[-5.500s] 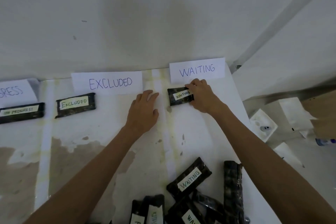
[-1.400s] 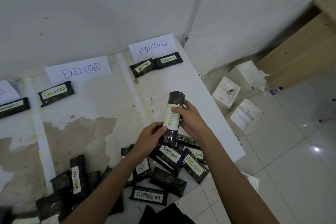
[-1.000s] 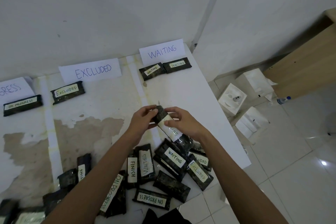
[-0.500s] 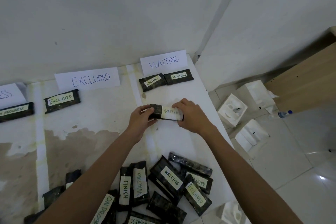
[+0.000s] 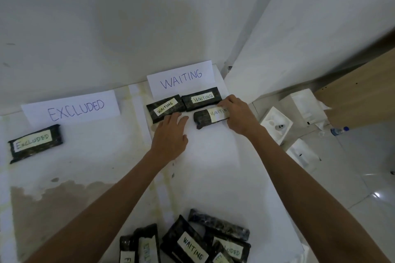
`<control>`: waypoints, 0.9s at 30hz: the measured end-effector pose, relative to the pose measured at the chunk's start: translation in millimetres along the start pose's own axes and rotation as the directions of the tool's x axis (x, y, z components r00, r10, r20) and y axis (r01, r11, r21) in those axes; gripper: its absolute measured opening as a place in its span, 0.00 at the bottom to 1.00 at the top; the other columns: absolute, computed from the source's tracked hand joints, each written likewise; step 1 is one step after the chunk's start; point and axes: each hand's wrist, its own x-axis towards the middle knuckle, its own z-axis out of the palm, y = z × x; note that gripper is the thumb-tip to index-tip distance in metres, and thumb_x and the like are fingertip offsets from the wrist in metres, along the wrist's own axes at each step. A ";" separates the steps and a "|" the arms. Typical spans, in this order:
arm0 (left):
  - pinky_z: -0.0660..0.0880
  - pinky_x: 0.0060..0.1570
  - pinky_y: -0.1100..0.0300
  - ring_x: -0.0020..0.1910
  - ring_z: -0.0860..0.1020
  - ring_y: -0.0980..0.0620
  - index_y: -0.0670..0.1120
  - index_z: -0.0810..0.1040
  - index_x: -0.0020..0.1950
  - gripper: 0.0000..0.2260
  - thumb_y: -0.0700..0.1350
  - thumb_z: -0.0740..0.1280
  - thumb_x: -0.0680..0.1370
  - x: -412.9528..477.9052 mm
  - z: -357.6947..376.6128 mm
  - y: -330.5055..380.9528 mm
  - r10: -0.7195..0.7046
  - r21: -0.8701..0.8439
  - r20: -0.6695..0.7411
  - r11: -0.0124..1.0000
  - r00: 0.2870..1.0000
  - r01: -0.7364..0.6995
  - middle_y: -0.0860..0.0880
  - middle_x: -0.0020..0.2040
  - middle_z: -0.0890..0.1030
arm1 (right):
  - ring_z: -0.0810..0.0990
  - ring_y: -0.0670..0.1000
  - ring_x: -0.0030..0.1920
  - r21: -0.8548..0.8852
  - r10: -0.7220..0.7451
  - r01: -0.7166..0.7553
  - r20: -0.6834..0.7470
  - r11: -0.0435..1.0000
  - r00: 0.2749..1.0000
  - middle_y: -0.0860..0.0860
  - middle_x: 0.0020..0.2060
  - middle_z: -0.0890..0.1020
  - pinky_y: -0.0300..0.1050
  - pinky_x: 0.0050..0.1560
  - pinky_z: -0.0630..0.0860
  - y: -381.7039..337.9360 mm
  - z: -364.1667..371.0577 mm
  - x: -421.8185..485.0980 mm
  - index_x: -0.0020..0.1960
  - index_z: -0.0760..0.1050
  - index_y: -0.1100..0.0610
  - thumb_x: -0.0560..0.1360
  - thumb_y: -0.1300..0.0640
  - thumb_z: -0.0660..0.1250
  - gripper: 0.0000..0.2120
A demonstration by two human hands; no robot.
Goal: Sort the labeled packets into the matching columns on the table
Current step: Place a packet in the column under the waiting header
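Note:
A dark packet labelled WAITING (image 5: 206,118) lies on the white table (image 5: 209,166) in the right column, just below two other WAITING packets (image 5: 165,108) (image 5: 201,98) and the WAITING sign (image 5: 181,78). My right hand (image 5: 237,116) grips its right end. My left hand (image 5: 171,134) rests flat on the table just left of it, fingers straight, holding nothing. Further left an EXCLUDED packet (image 5: 35,142) lies under the EXCLUDED sign (image 5: 72,107).
A heap of unsorted packets (image 5: 192,243) lies at the near edge, with WAITING, EXCLUDED and FINISH labels showing. The table's right edge runs close to my right arm. White boxes (image 5: 275,125) and a bottle (image 5: 338,130) sit on the floor beyond it.
Both hands carried the WAITING packet up from the heap to the right column. It now lies on the table below the other two, and my left hand has let go of it.

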 end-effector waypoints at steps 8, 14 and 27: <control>0.74 0.54 0.45 0.62 0.72 0.38 0.40 0.73 0.65 0.24 0.39 0.69 0.69 -5.3 10.9 -1.6 0.007 -0.003 0.005 1.000 1.000 -0.007 0.38 0.63 0.74 | 0.77 0.61 0.49 0.030 -0.122 0.124 -0.054 0.992 0.991 0.59 0.53 0.78 0.53 0.51 0.73 5.7 12.1 1.2 0.58 0.76 0.61 0.63 0.72 0.69 0.24; 0.73 0.56 0.44 0.61 0.73 0.38 0.41 0.72 0.65 0.24 0.39 0.69 0.70 -19.3 -4.7 -4.7 -0.004 -0.003 -0.013 1.000 1.000 0.004 0.40 0.63 0.74 | 0.75 0.61 0.57 0.036 -0.132 0.135 -0.087 0.990 0.987 0.60 0.58 0.76 0.55 0.59 0.70 -6.9 5.3 -11.1 0.64 0.73 0.60 0.64 0.72 0.68 0.29; 0.70 0.61 0.45 0.67 0.67 0.40 0.42 0.69 0.68 0.24 0.40 0.67 0.72 -143.8 -2.4 -15.0 -0.045 -0.070 0.040 0.996 0.998 0.048 0.40 0.69 0.69 | 0.74 0.55 0.60 0.254 -0.084 0.044 0.147 0.966 0.986 0.53 0.62 0.74 0.51 0.56 0.73 -95.3 36.6 -150.5 0.65 0.72 0.54 0.73 0.63 0.66 0.21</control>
